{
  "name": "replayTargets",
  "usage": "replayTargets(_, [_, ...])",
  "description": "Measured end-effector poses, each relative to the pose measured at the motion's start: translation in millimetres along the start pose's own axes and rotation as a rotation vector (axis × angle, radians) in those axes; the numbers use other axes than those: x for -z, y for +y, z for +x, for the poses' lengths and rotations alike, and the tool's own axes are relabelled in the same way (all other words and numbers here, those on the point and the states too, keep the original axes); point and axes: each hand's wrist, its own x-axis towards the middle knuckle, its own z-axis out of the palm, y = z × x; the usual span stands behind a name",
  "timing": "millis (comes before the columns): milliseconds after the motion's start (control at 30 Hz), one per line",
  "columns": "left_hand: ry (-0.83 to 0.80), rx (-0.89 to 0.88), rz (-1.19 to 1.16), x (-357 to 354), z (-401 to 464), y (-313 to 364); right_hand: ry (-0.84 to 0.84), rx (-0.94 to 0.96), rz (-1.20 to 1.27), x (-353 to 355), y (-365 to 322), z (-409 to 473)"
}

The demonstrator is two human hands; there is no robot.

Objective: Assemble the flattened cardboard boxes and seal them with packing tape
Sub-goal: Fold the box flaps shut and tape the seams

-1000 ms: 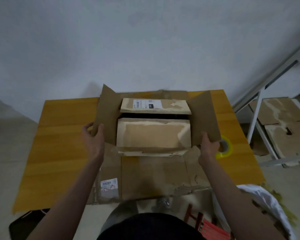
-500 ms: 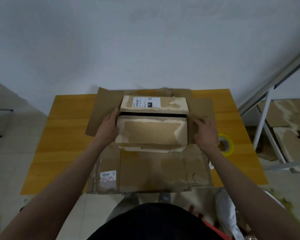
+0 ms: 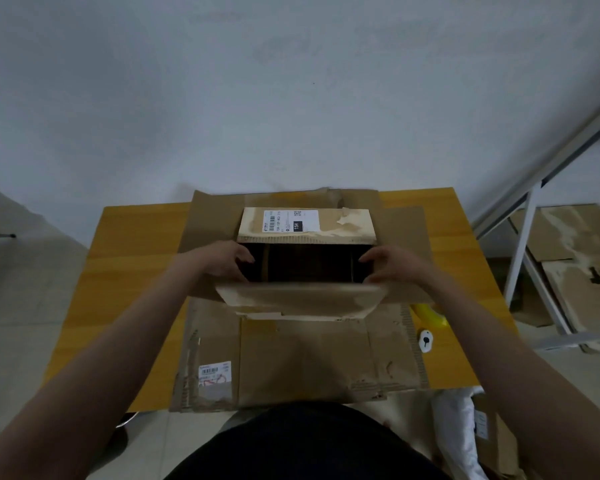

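A brown cardboard box (image 3: 307,223) stands on the yellow wooden table (image 3: 132,271), its top open with a dark inside. The far flap carries a white label; the near flap (image 3: 302,299) folds out toward me. My left hand (image 3: 224,263) grips the box's left edge at the opening, fingers curled over the rim. My right hand (image 3: 390,265) grips the right edge the same way. Both side flaps lie spread outward. A flattened cardboard sheet (image 3: 309,358) lies under the box at the table's near side. A yellow tape roll (image 3: 430,315) peeks out behind my right forearm.
A small white object (image 3: 425,340) lies on the table near the tape. A white metal rack (image 3: 534,237) with flattened cartons (image 3: 575,244) stands at the right. A white bag (image 3: 458,431) sits on the floor at the lower right. A grey wall rises behind the table.
My hands moved from the side flaps inward to the rim of the box opening. The near flap swung out toward me, uncovering the dark inside. The side flaps dropped flat.
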Motion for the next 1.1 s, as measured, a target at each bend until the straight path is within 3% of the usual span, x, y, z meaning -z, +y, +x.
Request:
replayTargets(100, [-0.016,0.029,0.11,-3.1,5.0,-0.4,0.034,-0.046,-0.155,-4.4,-5.4,6.3])
replayTargets(267, [0.149,-0.108,0.254,7.9,10.3,-14.9,0.193,0.022,-0.174,5.6,-8.1,7.9])
replayTargets(533, [0.142,-0.163,0.402,29.0,17.7,-7.1,0.217,-0.126,-0.267,33.8,-11.3,5.5])
replayTargets(700, [0.132,-0.173,0.414,37.9,30.0,24.8,0.337,-0.3,-0.157,34.8,-12.5,-0.7])
replayTargets(900, [0.138,-0.243,0.498,39.0,40.9,58.8,0.485,-0.082,-0.147,41.1,-28.9,-14.1])
replayTargets(1100, [0.14,-0.301,0.555,24.8,42.6,67.3,0.249,0.069,-0.294,26.9,-44.5,-20.1])
